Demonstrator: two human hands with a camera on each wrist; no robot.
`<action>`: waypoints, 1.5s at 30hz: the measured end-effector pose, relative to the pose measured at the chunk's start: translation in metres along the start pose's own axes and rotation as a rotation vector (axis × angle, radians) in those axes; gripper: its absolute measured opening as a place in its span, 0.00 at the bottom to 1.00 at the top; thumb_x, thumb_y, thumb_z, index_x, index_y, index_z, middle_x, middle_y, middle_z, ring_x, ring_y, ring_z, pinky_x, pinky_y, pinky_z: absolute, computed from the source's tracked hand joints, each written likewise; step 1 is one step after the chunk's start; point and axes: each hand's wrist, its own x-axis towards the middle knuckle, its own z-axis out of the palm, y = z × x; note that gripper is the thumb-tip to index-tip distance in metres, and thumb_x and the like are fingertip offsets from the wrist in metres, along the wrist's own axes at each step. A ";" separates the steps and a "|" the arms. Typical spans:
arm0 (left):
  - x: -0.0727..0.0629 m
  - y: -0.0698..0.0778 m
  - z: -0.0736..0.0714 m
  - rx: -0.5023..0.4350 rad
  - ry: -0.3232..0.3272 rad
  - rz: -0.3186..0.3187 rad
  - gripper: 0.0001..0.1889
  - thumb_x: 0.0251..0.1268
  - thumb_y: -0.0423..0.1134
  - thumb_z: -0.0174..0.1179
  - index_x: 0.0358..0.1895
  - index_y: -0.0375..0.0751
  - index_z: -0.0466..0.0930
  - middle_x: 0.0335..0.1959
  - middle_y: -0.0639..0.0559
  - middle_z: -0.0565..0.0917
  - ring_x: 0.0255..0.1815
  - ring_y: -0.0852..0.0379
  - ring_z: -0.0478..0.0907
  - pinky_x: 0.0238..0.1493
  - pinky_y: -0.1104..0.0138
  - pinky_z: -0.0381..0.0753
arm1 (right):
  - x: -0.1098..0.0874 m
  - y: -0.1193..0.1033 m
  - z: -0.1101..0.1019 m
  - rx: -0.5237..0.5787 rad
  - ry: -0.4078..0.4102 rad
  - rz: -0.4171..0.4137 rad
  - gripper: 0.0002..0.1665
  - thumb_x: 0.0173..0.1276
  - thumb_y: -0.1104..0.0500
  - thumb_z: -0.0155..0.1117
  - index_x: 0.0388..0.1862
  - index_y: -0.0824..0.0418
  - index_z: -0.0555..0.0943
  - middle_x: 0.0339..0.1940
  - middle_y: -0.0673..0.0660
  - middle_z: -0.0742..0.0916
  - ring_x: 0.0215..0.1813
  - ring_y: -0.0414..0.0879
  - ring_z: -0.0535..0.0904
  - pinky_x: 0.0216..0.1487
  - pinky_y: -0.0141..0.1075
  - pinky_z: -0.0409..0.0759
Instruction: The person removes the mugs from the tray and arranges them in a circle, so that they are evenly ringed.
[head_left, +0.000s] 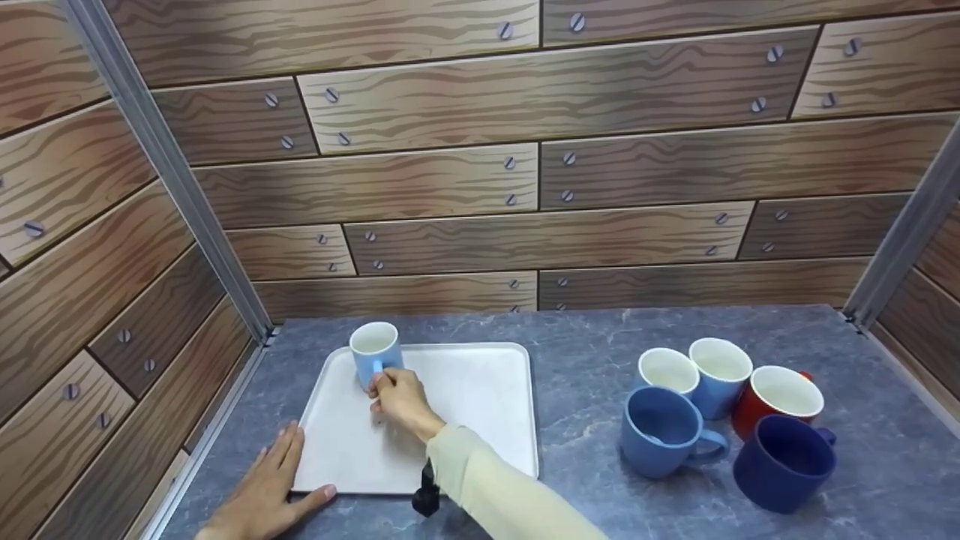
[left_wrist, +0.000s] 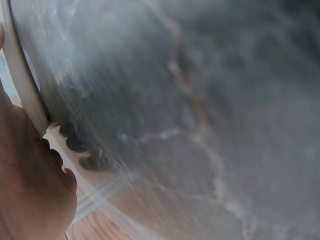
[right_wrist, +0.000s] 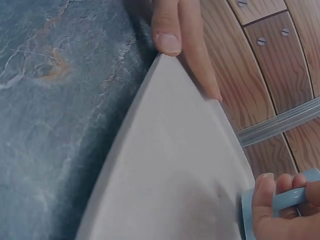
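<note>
A light blue mug [head_left: 375, 349] with a white inside stands upright at the far left corner of the white tray [head_left: 480, 420]. My right hand [head_left: 405, 401] grips its handle, fingers curled round it; in the right wrist view the mug's handle [right_wrist: 290, 199] shows between the fingers. At the tray's near left corner lies my left hand [head_left: 266, 480], fingers straight along the left edge and thumb at the front edge. The right wrist view shows that thumb [right_wrist: 169, 42] right at the corner. Part of the left palm [left_wrist: 35, 185] appears in the left wrist view.
On the right of the grey marbled table [head_left: 585, 442] several mugs stand close together: two light blue mugs [head_left: 721, 367], a medium blue mug [head_left: 660, 431], a red mug [head_left: 780, 394] and a dark blue mug [head_left: 784, 465]. Wood-patterned walls [head_left: 450, 180] enclose the back and sides.
</note>
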 end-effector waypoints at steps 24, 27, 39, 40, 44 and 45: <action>0.006 0.003 -0.009 -0.016 0.053 0.009 0.60 0.68 0.70 0.62 0.84 0.23 0.50 0.86 0.27 0.53 0.86 0.27 0.50 0.84 0.34 0.51 | -0.091 -0.036 -0.110 -0.027 -0.346 -0.144 0.26 0.86 0.52 0.56 0.38 0.77 0.80 0.28 0.55 0.84 0.27 0.42 0.82 0.31 0.31 0.84; 0.004 0.003 -0.008 -0.012 0.055 0.009 0.60 0.68 0.70 0.62 0.84 0.23 0.50 0.86 0.27 0.53 0.86 0.27 0.51 0.84 0.34 0.52 | -0.106 -0.032 -0.130 -0.047 -0.374 -0.191 0.27 0.87 0.52 0.56 0.36 0.77 0.79 0.27 0.54 0.82 0.25 0.41 0.80 0.30 0.30 0.83; -0.006 0.000 0.000 0.004 0.074 0.035 0.59 0.68 0.69 0.64 0.82 0.21 0.54 0.84 0.24 0.57 0.85 0.26 0.54 0.81 0.32 0.57 | -0.161 -0.016 -0.207 -0.055 -0.432 -0.330 0.23 0.88 0.60 0.50 0.36 0.78 0.77 0.28 0.81 0.78 0.26 0.36 0.81 0.29 0.28 0.84; -0.006 0.000 0.000 0.007 0.071 0.032 0.59 0.68 0.69 0.65 0.82 0.21 0.54 0.84 0.24 0.57 0.85 0.26 0.54 0.81 0.32 0.58 | -0.165 -0.016 -0.213 -0.056 -0.434 -0.332 0.23 0.88 0.60 0.50 0.37 0.78 0.77 0.28 0.81 0.78 0.27 0.36 0.81 0.29 0.29 0.84; -0.005 0.002 0.002 -0.004 0.071 0.031 0.59 0.68 0.69 0.64 0.82 0.21 0.54 0.84 0.24 0.56 0.85 0.26 0.53 0.82 0.33 0.57 | -0.178 -0.016 -0.235 -0.090 -0.412 -0.351 0.21 0.88 0.62 0.49 0.35 0.75 0.77 0.27 0.78 0.80 0.25 0.39 0.82 0.28 0.34 0.87; -0.004 0.002 0.003 -0.006 0.075 0.034 0.59 0.68 0.69 0.64 0.82 0.21 0.54 0.84 0.24 0.56 0.85 0.26 0.53 0.82 0.33 0.56 | -0.181 -0.016 -0.241 -0.098 -0.405 -0.361 0.21 0.88 0.63 0.48 0.34 0.74 0.78 0.26 0.77 0.80 0.24 0.42 0.83 0.28 0.36 0.87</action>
